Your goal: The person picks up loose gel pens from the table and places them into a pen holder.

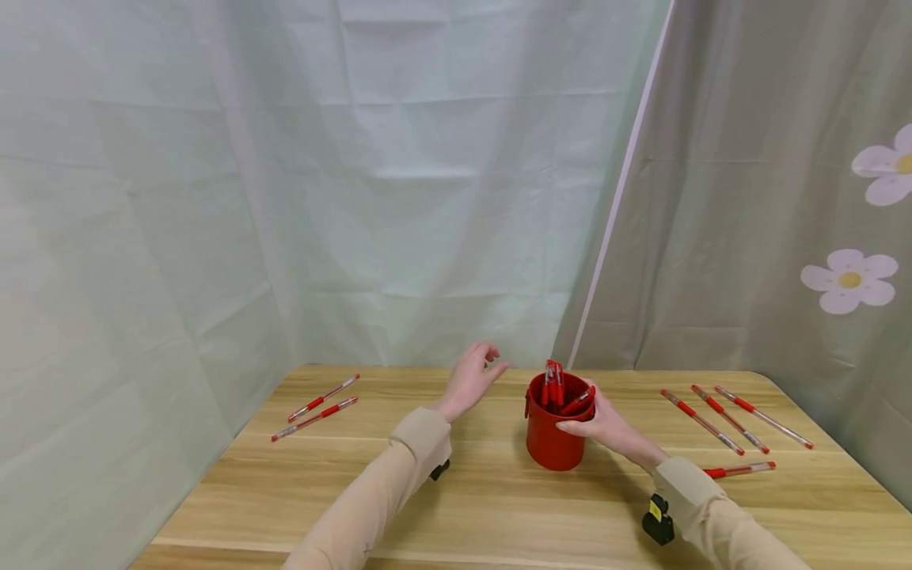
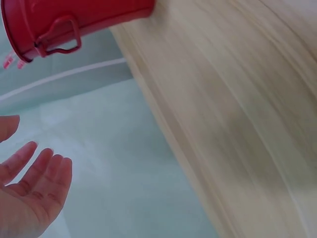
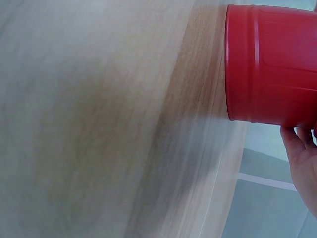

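Two stretches of hanging fabric, one pale green curtain (image 1: 456,182) and one grey curtain (image 1: 712,198) printed with white flowers, stand behind one light wooden table (image 1: 470,507). Two beige sleeves (image 1: 409,467) reach over it. One red cylindrical bucket (image 1: 556,443) is right of the table's middle; I cannot tell whether its base touches the wood. The right hand (image 1: 607,419) grips the bucket's right side, thumb in front; the left hand (image 1: 470,382), apart from its other side, holds nothing, fingers relaxed and spread from the thumb. Six loose red-and-clear plastic pens lie about: two left (image 1: 314,419), four right (image 1: 701,422). Several more pens (image 1: 553,388) stand or lean inside, overlapping too much to count. The head view alone shows the loose pens; the left wrist view shows a red loop handle (image 2: 59,37) in full outline; the right wrist view, a raised band (image 3: 255,64) near the base. Wood grain stretches broadly between the left pens and left hand, and from the bucket to the near side; the outermost right pen lies near the right edge.
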`<state>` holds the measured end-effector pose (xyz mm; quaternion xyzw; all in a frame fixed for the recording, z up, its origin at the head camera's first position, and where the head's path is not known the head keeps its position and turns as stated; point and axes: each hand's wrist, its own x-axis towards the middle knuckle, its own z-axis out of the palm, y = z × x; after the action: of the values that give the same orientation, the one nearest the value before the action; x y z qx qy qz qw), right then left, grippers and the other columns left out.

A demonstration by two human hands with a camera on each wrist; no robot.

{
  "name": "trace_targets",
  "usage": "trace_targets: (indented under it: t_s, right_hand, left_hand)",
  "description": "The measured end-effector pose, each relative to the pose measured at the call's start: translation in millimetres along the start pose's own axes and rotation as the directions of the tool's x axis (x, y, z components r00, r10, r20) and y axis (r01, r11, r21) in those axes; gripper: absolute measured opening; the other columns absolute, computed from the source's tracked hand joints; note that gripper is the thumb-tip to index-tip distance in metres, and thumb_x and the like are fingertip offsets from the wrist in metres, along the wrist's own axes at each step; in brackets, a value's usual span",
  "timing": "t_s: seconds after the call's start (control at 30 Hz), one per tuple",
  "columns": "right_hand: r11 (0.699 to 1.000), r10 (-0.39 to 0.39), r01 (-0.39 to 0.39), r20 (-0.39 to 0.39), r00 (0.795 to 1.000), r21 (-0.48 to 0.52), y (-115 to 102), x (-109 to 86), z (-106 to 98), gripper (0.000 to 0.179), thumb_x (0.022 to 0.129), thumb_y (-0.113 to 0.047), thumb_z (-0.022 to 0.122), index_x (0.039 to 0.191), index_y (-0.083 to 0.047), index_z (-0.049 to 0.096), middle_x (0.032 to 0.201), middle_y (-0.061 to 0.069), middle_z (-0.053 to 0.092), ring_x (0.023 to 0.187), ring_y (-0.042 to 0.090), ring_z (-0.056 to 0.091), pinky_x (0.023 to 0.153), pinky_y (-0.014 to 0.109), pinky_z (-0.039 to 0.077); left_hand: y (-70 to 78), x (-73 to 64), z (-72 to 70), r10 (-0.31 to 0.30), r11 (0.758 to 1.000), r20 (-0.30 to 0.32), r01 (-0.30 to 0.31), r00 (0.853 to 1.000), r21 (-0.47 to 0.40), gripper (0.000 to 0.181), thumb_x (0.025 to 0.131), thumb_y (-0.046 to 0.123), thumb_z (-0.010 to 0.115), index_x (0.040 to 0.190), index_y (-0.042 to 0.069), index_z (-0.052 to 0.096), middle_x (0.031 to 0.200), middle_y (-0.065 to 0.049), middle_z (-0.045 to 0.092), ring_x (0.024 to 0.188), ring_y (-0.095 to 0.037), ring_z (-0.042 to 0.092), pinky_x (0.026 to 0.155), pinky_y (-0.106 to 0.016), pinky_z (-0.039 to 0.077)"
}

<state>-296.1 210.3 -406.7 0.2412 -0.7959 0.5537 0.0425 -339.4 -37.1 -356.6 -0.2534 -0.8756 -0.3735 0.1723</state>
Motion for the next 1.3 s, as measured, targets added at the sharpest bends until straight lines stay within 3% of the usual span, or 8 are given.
trace_targets:
  t_s: [0.27, 0.57, 0.83, 1.1, 1.3]
  right_hand:
    - [1.000, 0.002, -0.002, 0.002, 1.000, -0.002, 11, 2.2, -2, 0.070, 0.077, -0.014, 0.072, 0.131, 0.000, 0.030, 0.124, 0.019, 0.044, 0.112, 0.034, 0.042, 0.089, 0.044, 0.036]
    - [1.000, 0.005, -0.005, 0.006, 1.000, 0.016, 9, 1.7, -2, 0.072, 0.076, -0.016, 0.073, 0.131, 0.000, 0.030, 0.124, 0.019, 0.044, 0.112, 0.034, 0.043, 0.088, 0.043, 0.038]
    - [1.000, -0.005, 0.005, -0.004, 1.000, -0.027, 10, 0.7, -1, 0.071, 0.077, -0.016, 0.072, 0.131, 0.001, 0.029, 0.123, 0.019, 0.045, 0.109, 0.033, 0.044, 0.086, 0.044, 0.040]
    - [1.000, 0.011, -0.011, 0.003, 1.000, 0.017, 9, 1.6, -2, 0.071, 0.077, -0.012, 0.072, 0.132, 0.001, 0.029, 0.125, 0.020, 0.042, 0.112, 0.034, 0.042, 0.088, 0.042, 0.038]
    - [1.000, 0.007, -0.007, -0.001, 1.000, 0.014, 9, 1.4, -1, 0.069, 0.077, -0.011, 0.072, 0.131, 0.000, 0.030, 0.125, 0.019, 0.043, 0.112, 0.033, 0.042, 0.089, 0.043, 0.036]
  left_hand:
    - [-21.5, -8.5, -6.5, 0.002, 1.000, -0.013, -0.002, 1.000, 0.005, 0.022, 0.088, 0.017, 0.060, 0.100, -0.001, 0.055, 0.095, -0.013, 0.052, 0.086, -0.029, 0.052, 0.073, -0.036, 0.044]
    - [-39.4, -19.9, -18.0, -0.038, 0.999, -0.032, 0.040, 0.999, 0.038, 0.021, 0.087, 0.013, 0.062, 0.098, -0.003, 0.054, 0.094, -0.016, 0.053, 0.087, -0.033, 0.052, 0.072, -0.038, 0.044]
    - [-56.9, -26.2, -29.5, -0.020, 0.990, -0.065, 0.029, 0.998, 0.139, 0.015, 0.085, 0.010, 0.063, 0.093, -0.002, 0.057, 0.091, -0.013, 0.053, 0.084, -0.027, 0.051, 0.071, -0.036, 0.044]
    - [-70.8, -32.8, -45.4, -0.061, 0.968, -0.050, 0.071, 0.997, 0.239, 0.016, 0.083, 0.008, 0.063, 0.096, -0.001, 0.059, 0.092, -0.010, 0.055, 0.086, -0.025, 0.052, 0.070, -0.036, 0.046]
    - [-79.5, -37.8, -51.6, -0.040, 0.950, -0.056, 0.055, 0.998, 0.308, 0.014, 0.082, 0.007, 0.063, 0.094, 0.000, 0.060, 0.091, -0.009, 0.055, 0.085, -0.025, 0.053, 0.071, -0.037, 0.046]
